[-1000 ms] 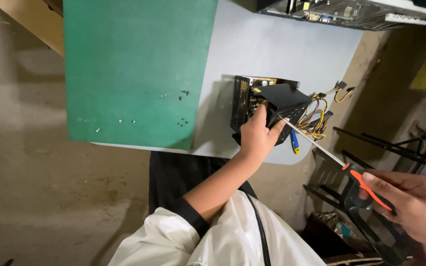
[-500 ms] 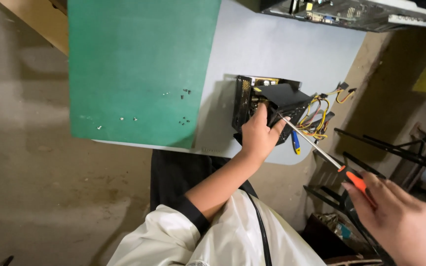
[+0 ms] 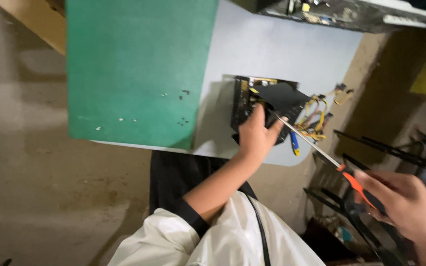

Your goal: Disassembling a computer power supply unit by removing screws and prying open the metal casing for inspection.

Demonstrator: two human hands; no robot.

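My left hand (image 3: 256, 136) grips the near side of an opened black power supply box (image 3: 261, 104) that sits on the grey table (image 3: 277, 54) near its front edge. A bundle of yellow, red and black wires (image 3: 316, 116) spills from the box's right side. My right hand (image 3: 404, 209) holds a long screwdriver (image 3: 321, 155) by its orange and black handle. The metal shaft runs up and left, and its tip rests by my left fingers at the box's edge.
A green mat (image 3: 134, 69) covers the table's left part, with small screws (image 3: 182, 92) scattered on it. A small blue tool (image 3: 295, 143) lies by the table's front edge. A computer case (image 3: 351, 12) stands at the back. Black metal racks (image 3: 380, 148) sit to the right.
My right hand shifted slightly with the screwdriver, and its tip stays at the box. My left hand keeps its hold on the box.
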